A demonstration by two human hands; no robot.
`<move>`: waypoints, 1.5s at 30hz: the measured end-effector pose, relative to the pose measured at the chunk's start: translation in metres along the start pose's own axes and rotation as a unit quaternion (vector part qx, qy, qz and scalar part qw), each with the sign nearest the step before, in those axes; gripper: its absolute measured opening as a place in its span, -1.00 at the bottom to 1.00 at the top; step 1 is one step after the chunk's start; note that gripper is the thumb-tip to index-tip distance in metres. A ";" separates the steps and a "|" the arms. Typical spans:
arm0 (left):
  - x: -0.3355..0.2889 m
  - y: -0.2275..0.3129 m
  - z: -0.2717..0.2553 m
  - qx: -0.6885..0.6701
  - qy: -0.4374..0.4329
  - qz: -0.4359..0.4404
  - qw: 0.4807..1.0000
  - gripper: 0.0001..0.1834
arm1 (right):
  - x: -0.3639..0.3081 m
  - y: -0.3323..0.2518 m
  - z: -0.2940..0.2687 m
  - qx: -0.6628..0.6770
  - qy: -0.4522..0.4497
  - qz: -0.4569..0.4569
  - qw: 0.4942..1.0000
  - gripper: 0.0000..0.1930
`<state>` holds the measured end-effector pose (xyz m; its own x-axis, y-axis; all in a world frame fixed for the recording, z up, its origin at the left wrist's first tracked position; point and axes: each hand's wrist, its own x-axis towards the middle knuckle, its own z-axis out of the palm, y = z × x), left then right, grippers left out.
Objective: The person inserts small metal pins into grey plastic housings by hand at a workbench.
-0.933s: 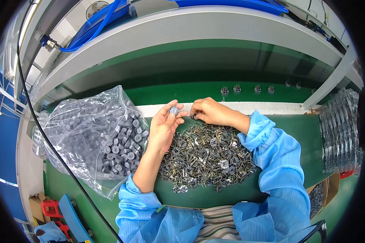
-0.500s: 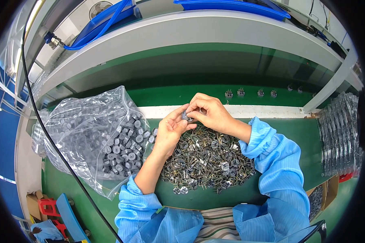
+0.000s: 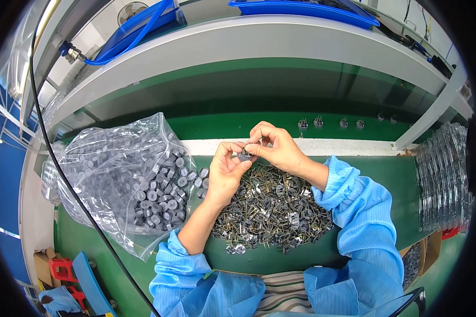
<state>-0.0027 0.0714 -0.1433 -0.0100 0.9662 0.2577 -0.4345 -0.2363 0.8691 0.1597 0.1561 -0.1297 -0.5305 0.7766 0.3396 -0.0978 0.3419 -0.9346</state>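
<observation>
Both my hands meet over the far edge of a heap of small metal-pinned parts [image 3: 280,211] on the green table. Between them is a small round grey plastic housing [image 3: 244,156]. My left hand [image 3: 226,171] grips it from the left with thumb and fingers. From the right, my right hand [image 3: 272,145] pinches at its top; whether a separate small part sits in those fingertips is hidden. Left of my left wrist lies a clear plastic bag [image 3: 111,174], its mouth spilling grey round housings [image 3: 161,195] like the held one.
Several finished-looking plug pieces [image 3: 318,122] stand in a row on the green strip behind the white ledge [image 3: 349,148]. Stacked clear trays [image 3: 444,177] rise at the right. A black cable [image 3: 63,179] crosses the left side. Blue trays [image 3: 301,8] sit on the shelf above.
The held housing has tilted so its open top shows more. My left fingers have curled closer around it, and my right fingertips have shifted slightly on it.
</observation>
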 end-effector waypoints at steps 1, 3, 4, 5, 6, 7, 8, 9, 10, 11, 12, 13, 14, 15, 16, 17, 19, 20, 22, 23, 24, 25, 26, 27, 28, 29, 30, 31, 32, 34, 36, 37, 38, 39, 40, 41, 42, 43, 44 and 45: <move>-0.001 0.000 0.001 0.011 -0.002 -0.006 1.000 -0.55 | -0.001 -0.002 0.001 -0.005 -0.005 -0.003 1.000 -0.84; -0.001 0.005 0.005 0.035 0.007 -0.003 0.999 -0.55 | -0.002 -0.008 0.002 -0.070 0.006 -0.048 0.996 -0.84; -0.001 0.006 0.006 0.058 0.016 0.000 0.998 -0.55 | -0.003 -0.010 0.002 -0.134 0.016 -0.093 0.986 -0.83; -0.001 0.007 0.006 0.058 0.015 0.000 0.998 -0.55 | -0.004 -0.013 0.002 -0.135 0.016 -0.093 0.986 -0.83; -0.001 0.008 0.004 0.073 0.021 -0.006 0.997 -0.56 | -0.004 -0.016 0.003 -0.163 0.027 -0.134 0.977 -0.83; -0.001 0.008 0.003 0.089 0.026 -0.012 0.996 -0.57 | -0.005 -0.018 0.003 -0.191 0.038 -0.174 0.965 -0.83; -0.002 0.007 0.003 0.090 0.027 -0.012 0.996 -0.57 | -0.005 -0.019 0.004 -0.191 0.038 -0.174 0.965 -0.83; -0.004 0.005 0.003 0.104 0.048 0.003 0.993 -0.60 | -0.006 -0.021 0.005 -0.208 0.031 -0.186 0.960 -0.84; -0.004 0.005 0.003 0.119 0.069 0.018 0.990 -0.64 | -0.006 -0.021 0.006 -0.224 0.024 -0.197 0.954 -0.84; -0.004 0.005 0.004 0.119 0.068 0.017 0.990 -0.64 | -0.007 -0.020 0.006 -0.225 0.025 -0.196 0.954 -0.84; -0.004 0.008 0.005 0.253 0.067 0.079 0.962 -0.65 | -0.008 -0.018 0.006 -0.204 0.020 -0.186 0.961 -0.82; -0.004 0.009 0.006 0.381 0.065 0.140 0.912 -0.67 | -0.008 -0.016 0.007 -0.182 0.015 -0.175 0.968 -0.80; -0.005 0.011 0.006 0.382 0.065 0.139 0.911 -0.67 | -0.009 -0.015 0.009 -0.181 0.014 -0.175 0.968 -0.80; -0.005 0.012 0.005 0.428 0.072 0.175 0.884 -0.67 | -0.010 -0.013 0.012 -0.101 0.003 -0.093 0.990 -0.79; -0.006 0.014 0.005 0.473 0.080 0.210 0.852 -0.67 | -0.010 -0.012 0.014 -0.020 -0.010 -0.011 1.000 -0.79; -0.005 0.017 0.006 0.472 0.080 0.209 0.852 -0.67 | -0.008 -0.011 0.012 0.030 -0.028 0.028 0.999 -0.79; 0.000 0.029 0.011 0.494 0.075 0.169 0.849 -0.63 | 0.003 -0.017 -0.004 0.010 -0.049 0.071 0.996 -0.75; 0.002 0.043 0.012 0.548 0.080 0.125 0.824 -0.72 | 0.008 -0.017 -0.018 -0.076 -0.012 0.014 0.997 -0.79; 0.000 0.058 -0.020 0.753 0.017 -0.006 0.658 -0.80 | 0.019 -0.005 -0.055 -0.225 0.012 -0.051 0.973 -0.85; -0.008 0.061 -0.037 0.840 0.050 -0.049 0.539 -0.75 | 0.026 0.007 -0.067 -0.311 0.039 -0.065 0.947 -0.88; -0.012 0.058 -0.054 0.904 0.078 -0.088 0.411 -0.66 | 0.029 0.018 -0.082 -0.399 0.070 -0.074 0.911 -0.92; -0.015 0.060 -0.068 0.905 0.114 -0.110 0.396 -0.58 | 0.029 0.025 -0.091 -0.465 0.084 -0.059 0.879 -0.91; -0.017 0.061 -0.080 0.903 0.149 -0.131 0.381 -0.50 | 0.028 0.033 -0.101 -0.530 0.098 -0.043 0.841 -0.89; -0.015 0.061 -0.091 0.887 0.163 -0.189 0.389 -0.37 | 0.029 0.042 -0.110 -0.567 0.100 -0.030 0.817 -0.90; -0.013 0.054 -0.095 0.887 0.164 -0.188 0.389 -0.37 | 0.025 0.051 -0.118 -0.568 0.101 -0.031 0.816 -0.90; -0.013 0.049 -0.095 0.903 0.191 -0.187 0.336 -0.30 | 0.023 0.054 -0.120 -0.618 0.099 -0.014 0.780 -0.90; -0.012 0.046 -0.094 0.916 0.217 -0.185 0.282 -0.22 | 0.022 0.057 -0.121 -0.666 0.098 0.002 0.739 -0.90; -0.007 0.044 -0.095 0.907 0.221 -0.200 0.298 -0.15 | 0.022 0.060 -0.123 -0.666 0.097 0.002 0.739 -0.90; -0.007 0.043 -0.100 0.907 0.222 -0.201 0.297 -0.15 | 0.023 0.058 -0.120 -0.688 0.120 -0.028 0.715 -0.91; -0.008 0.037 -0.113 0.911 0.221 -0.146 0.316 -0.17 | 0.027 0.053 -0.113 -0.725 0.167 -0.087 0.662 -0.90; -0.006 0.031 -0.108 0.927 0.214 -0.132 0.277 -0.22 | 0.027 0.034 -0.099 -0.646 0.088 -0.056 0.756 -0.89; -0.005 0.033 -0.104 0.918 0.199 -0.141 0.314 -0.25 | 0.027 0.027 -0.089 -0.551 0.008 -0.024 0.834 -0.88; -0.002 0.035 -0.095 0.906 0.183 -0.145 0.352 -0.27 | 0.025 0.029 -0.084 -0.429 -0.072 0.016 0.900 -0.83; -0.001 0.040 -0.083 0.891 0.179 -0.170 0.380 -0.36 | 0.021 0.007 -0.068 -0.355 -0.162 0.077 0.918 -0.79; -0.002 0.037 -0.087 0.892 0.179 -0.170 0.380 -0.36 | 0.017 0.003 -0.056 -0.310 -0.208 0.083 0.924 -0.75; -0.003 0.037 -0.087 0.878 0.161 -0.134 0.430 -0.39 | 0.012 -0.003 -0.044 -0.314 -0.238 0.100 0.914 -0.76; -0.003 0.038 -0.087 0.861 0.143 -0.097 0.478 -0.42 | 0.009 -0.006 -0.037 -0.318 -0.268 0.117 0.902 -0.77; -0.004 0.036 -0.084 0.844 0.127 -0.094 0.513 -0.42 | 0.009 -0.005 -0.035 -0.317 -0.268 0.116 0.902 -0.77; -0.003 0.034 -0.081 0.844 0.128 -0.094 0.513 -0.42 | 0.009 -0.002 -0.034 -0.324 -0.269 0.106 0.901 -0.79; -0.003 0.033 -0.079 0.841 0.090 -0.049 0.532 -0.41 | 0.009 0.000 -0.033 -0.330 -0.270 0.097 0.899 -0.80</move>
<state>-0.0877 0.0692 -0.1486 -0.2133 0.9410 0.2629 0.9770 0.2040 0.0624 0.1828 0.1804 -0.1230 -0.8332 0.5455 -0.0904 0.4666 0.6059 -0.6443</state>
